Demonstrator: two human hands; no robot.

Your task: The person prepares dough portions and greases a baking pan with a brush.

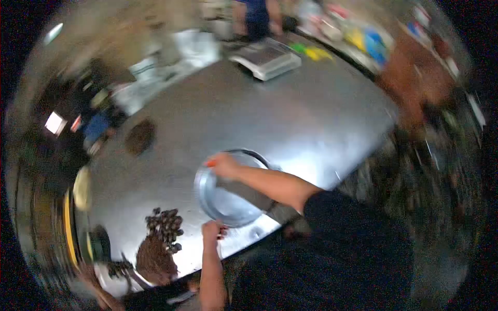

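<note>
A round metal basin (226,205) stands near the front edge of the metal table. My right hand (224,166) is closed over its far left side, with something small and orange at the fingers. Close to the basin's near rim, my left hand (213,230) is closed, with a small dark reddish thing at its fingertips. Motion blur hides what either hand holds. Left of my left hand lie several dark round balls (165,224), beside a brown crumbly-looking heap (154,259).
A scale-like device (267,58) stands at the far end of the metal table (290,109), before a person (257,18). A dark round patch (140,137) shows at left. Another person's arm (98,293) reaches in at lower left. Colourful packages (371,44) lie at upper right.
</note>
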